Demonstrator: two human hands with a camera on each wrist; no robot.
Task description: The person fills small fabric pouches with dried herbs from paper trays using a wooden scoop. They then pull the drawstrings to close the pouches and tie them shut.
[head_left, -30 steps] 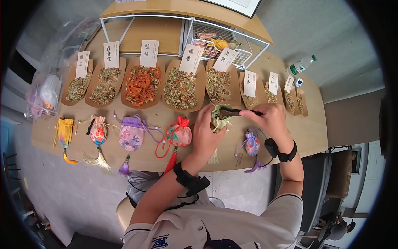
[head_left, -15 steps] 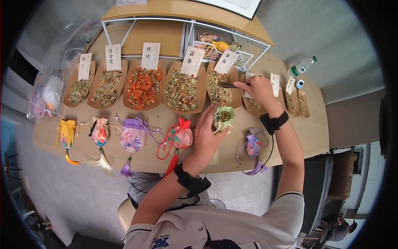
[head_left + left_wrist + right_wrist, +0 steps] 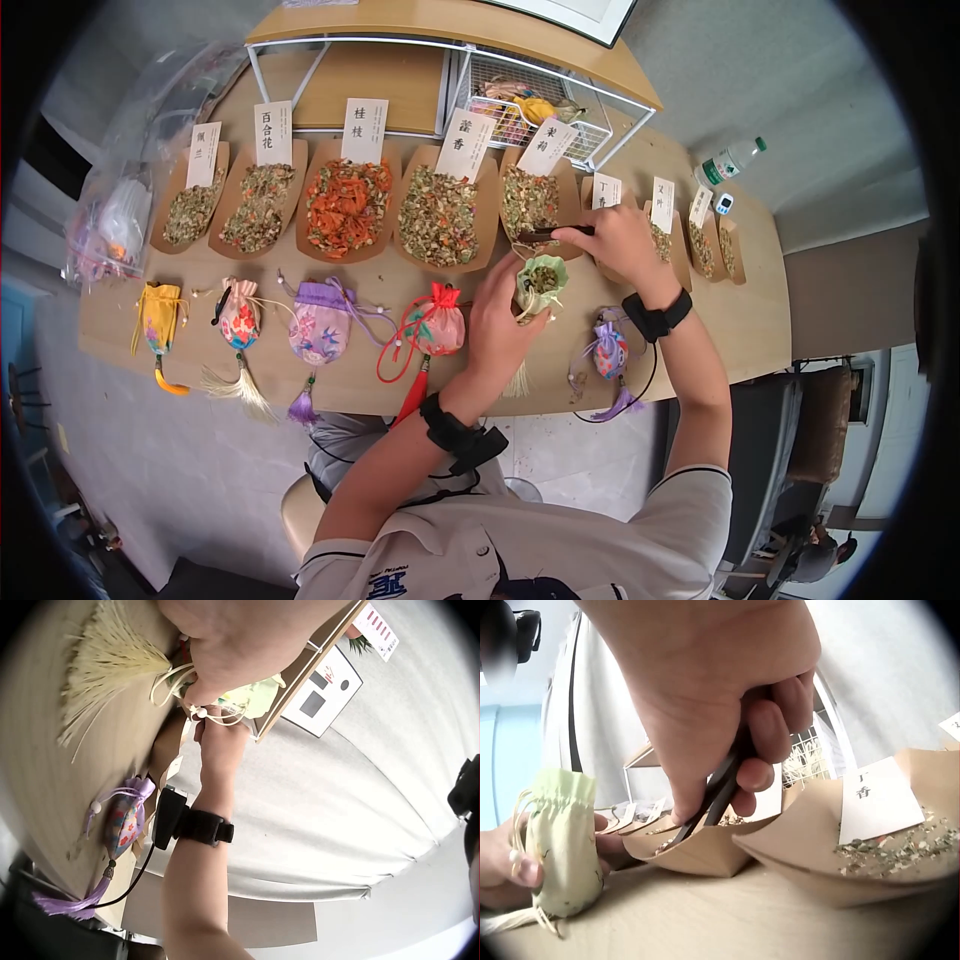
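Note:
My left hand (image 3: 497, 318) holds a pale green drawstring pouch (image 3: 564, 844) upright near the table's middle. Its mouth gapes upward, and dried herbs (image 3: 543, 279) show inside. A cream tassel (image 3: 112, 667) hangs off the pouch. Between thumb and fingers, my right hand (image 3: 628, 245) grips a dark slim scoop (image 3: 540, 236). The scoop's tip is down at the near end of a brown paper tray (image 3: 567, 205) of chopped dried herbs, just beyond the pouch. Part of the tool is hidden by my fingers in the right wrist view.
More herb trays with cards stand in a row, one holding orange pieces (image 3: 347, 208). Tasselled pouches lie in front, including a red one (image 3: 436, 325) to the left and a purple one (image 3: 609, 350) to the right. Behind are a wire basket (image 3: 535, 105) and a bottle (image 3: 728, 162).
My right hand has drawn the scoop back from over the pouch's mouth and lowered its tip to the herb tray behind. The left hand keeps holding the pouch in about the same place.

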